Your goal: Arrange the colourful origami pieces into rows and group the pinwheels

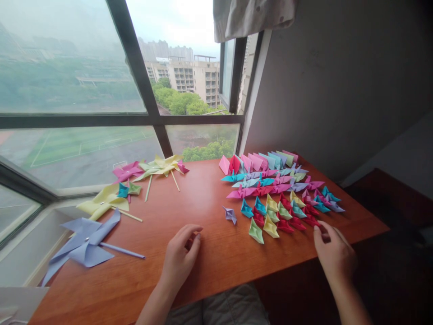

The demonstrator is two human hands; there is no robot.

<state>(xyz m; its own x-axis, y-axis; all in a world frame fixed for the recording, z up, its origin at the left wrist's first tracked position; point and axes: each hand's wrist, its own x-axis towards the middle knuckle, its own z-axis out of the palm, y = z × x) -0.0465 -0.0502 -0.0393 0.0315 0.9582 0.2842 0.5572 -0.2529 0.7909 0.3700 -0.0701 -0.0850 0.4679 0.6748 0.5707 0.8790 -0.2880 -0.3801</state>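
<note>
My left hand [182, 250] rests on the table's front part with loosely curled fingers, the thumb a little apart from them and nothing between. At the right end of the front rows, my right hand [334, 250] has thumb and forefinger at the tip of a red paper boat [310, 220], pinching it as it sits on the table. Beside it stand several folded boats, among them a yellow boat [271, 227] and a light green boat [256, 232]. One small purple paper boat [230, 215] lies apart, left of the rows. Behind the boats are rows of paper cranes [241, 192].
Paper pinwheels lie along the left: a purple pinwheel [86, 241], a yellow pinwheel [104, 201] and a pink pinwheel [127, 171]. Upright folded papers [257, 161] line the back. The wooden table [209, 275] meets a window [199, 119] and a grey wall [324, 85].
</note>
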